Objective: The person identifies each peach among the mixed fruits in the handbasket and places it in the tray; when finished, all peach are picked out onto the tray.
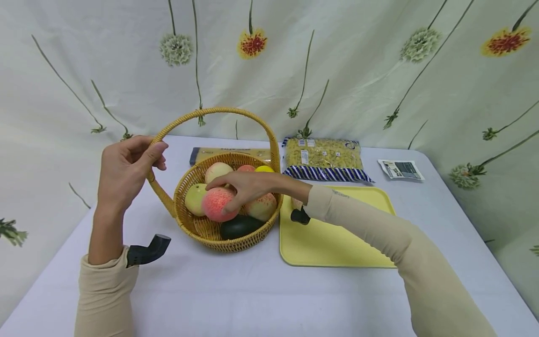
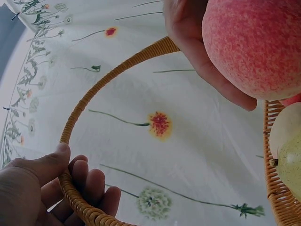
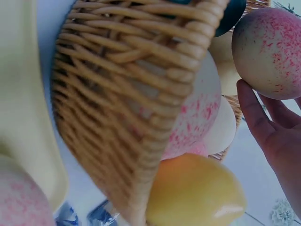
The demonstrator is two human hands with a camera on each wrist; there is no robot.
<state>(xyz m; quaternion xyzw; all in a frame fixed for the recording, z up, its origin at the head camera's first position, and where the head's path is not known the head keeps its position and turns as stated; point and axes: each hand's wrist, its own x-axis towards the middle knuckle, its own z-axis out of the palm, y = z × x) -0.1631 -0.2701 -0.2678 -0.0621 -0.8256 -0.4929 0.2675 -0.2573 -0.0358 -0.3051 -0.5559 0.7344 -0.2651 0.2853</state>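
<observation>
My left hand grips the tall handle of a round wicker basket on its left side. Over the basket, my right hand holds a pinkish-red peach in its fingers; in the left wrist view the peach looms large above the basket. Inside lie a green pear-like fruit, a pale peach, another speckled peach, a yellow fruit and a dark green oblong item. Part of the contents is hidden by my right hand.
Right of the basket lies a yellow tray, with a peach on it, mostly covered by my sleeve in the head view. Behind stand a pasta bag, a small white packet and a flat brown box against the flowered cloth.
</observation>
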